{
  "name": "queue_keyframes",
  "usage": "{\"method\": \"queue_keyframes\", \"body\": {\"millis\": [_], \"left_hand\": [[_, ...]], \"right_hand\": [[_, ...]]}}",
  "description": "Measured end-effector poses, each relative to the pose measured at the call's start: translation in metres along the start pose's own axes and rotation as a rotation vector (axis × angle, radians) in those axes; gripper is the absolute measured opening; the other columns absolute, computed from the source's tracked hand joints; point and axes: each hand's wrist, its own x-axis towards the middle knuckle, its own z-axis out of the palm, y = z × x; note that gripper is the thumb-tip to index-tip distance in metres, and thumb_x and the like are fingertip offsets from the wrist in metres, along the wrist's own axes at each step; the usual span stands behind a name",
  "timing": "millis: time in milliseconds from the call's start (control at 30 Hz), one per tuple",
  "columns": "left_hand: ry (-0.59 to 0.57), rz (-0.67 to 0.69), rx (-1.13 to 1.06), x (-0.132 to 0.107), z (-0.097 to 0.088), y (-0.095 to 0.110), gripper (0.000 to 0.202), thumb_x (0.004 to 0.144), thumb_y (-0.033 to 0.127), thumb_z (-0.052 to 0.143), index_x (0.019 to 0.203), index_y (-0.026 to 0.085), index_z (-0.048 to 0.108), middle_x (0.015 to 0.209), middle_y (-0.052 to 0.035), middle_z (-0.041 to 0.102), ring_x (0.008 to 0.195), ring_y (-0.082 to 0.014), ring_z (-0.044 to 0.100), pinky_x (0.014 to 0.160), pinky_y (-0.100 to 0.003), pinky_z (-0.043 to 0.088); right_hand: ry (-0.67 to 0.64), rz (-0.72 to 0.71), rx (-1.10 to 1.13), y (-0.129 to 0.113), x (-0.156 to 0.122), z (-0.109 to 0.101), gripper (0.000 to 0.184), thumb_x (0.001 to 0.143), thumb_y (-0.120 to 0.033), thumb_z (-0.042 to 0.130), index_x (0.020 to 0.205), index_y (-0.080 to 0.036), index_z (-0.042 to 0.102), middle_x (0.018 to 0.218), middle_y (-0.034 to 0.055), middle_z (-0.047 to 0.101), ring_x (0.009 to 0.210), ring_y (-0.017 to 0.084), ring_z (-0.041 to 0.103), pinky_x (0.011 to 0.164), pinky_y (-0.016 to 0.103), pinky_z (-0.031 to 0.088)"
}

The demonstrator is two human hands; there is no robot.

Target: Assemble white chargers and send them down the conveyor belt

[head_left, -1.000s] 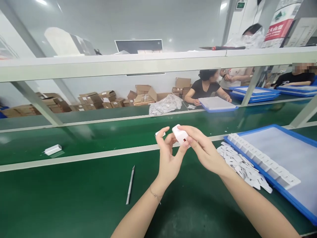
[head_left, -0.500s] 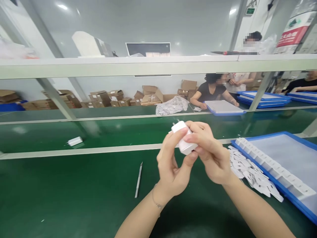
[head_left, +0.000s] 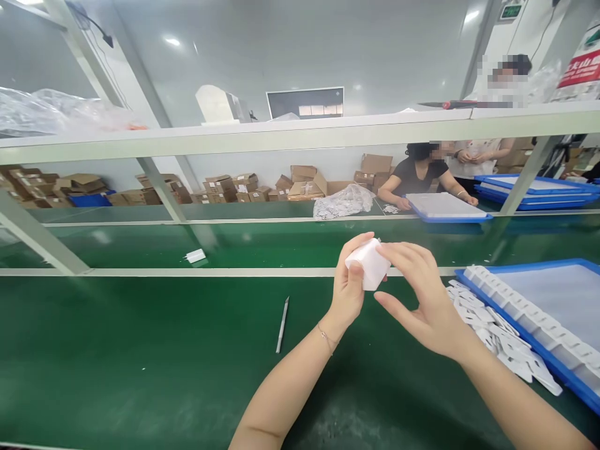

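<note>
Right hand (head_left: 424, 303) loosened, left hand (head_left: 349, 289) gripping white adapter (head_left: 369, 267), tilted corner-up

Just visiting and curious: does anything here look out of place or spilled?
A stray block lies alone on the far belt, like the plug in the left hand. White tabs lie heaped beside the blue tray, not in it.

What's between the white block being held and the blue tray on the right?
Head view: the right hand, touching the white block, then a loose pile of flat white pieces on the green mat beside the blue tray.
</note>
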Motion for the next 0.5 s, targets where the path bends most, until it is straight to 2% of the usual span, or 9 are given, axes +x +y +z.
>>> {"method": "queue_keyframes", "body": {"millis": [167, 300, 367, 433, 500], "left_hand": [[0.078, 0.082, 0.026, -0.006, 0.005, 0.01, 0.048, 0.082, 0.072, 0.059, 0.096, 0.028, 0.066, 0.095, -0.0025, 0.063, 0.077, -0.0157, 0.059, 0.07, -0.028, 0.05], [0.084, 0.162, 0.086, -0.007, 0.003, 0.015, 0.044, 0.086, 0.07, 0.056, 0.095, 0.028, 0.068, 0.09, -0.0025, 0.062, 0.076, -0.0163, 0.057, 0.069, -0.029, 0.049], [0.095, 0.199, 0.135, -0.004, -0.001, 0.013, 0.045, 0.086, 0.07, 0.055, 0.095, 0.028, 0.069, 0.09, -0.0033, 0.063, 0.077, -0.0173, 0.058, 0.071, -0.03, 0.049], [0.119, 0.223, 0.184, 0.001, -0.008, 0.01, 0.045, 0.087, 0.069, 0.055, 0.096, 0.027, 0.07, 0.092, -0.0043, 0.064, 0.081, -0.0184, 0.06, 0.073, -0.031, 0.049], [0.162, 0.235, 0.226, 0.008, -0.015, 0.008, 0.045, 0.087, 0.068, 0.056, 0.096, 0.026, 0.07, 0.097, -0.0051, 0.066, 0.086, -0.0192, 0.061, 0.075, -0.031, 0.049]], "right_hand": [[0.079, 0.037, 0.034, -0.015, -0.003, 0.02, 0.05, 0.101, -0.03, 0.052, 0.149, -0.037, 0.038, 0.134, 0.0097, 0.05, 0.123, 0.028, 0.05, 0.094, 0.045, 0.052], [0.182, 0.026, 0.052, -0.029, -0.002, 0.032, 0.049, 0.1, -0.024, 0.053, 0.147, -0.036, 0.043, 0.129, 0.0104, 0.053, 0.116, 0.028, 0.054, 0.091, 0.046, 0.053], [0.204, 0.021, 0.069, -0.031, 0.001, 0.032, 0.049, 0.099, -0.021, 0.053, 0.145, -0.034, 0.045, 0.13, 0.0102, 0.056, 0.118, 0.028, 0.055, 0.095, 0.046, 0.051], [0.125, 0.023, 0.132, -0.019, 0.008, 0.028, 0.047, 0.098, -0.023, 0.054, 0.144, -0.034, 0.047, 0.135, 0.0088, 0.058, 0.124, 0.027, 0.055, 0.102, 0.047, 0.048], [-0.055, 0.064, 0.244, 0.013, 0.02, 0.021, 0.041, 0.1, -0.034, 0.053, 0.142, -0.032, 0.051, 0.137, 0.0073, 0.059, 0.126, 0.027, 0.056, 0.106, 0.046, 0.046]]}}
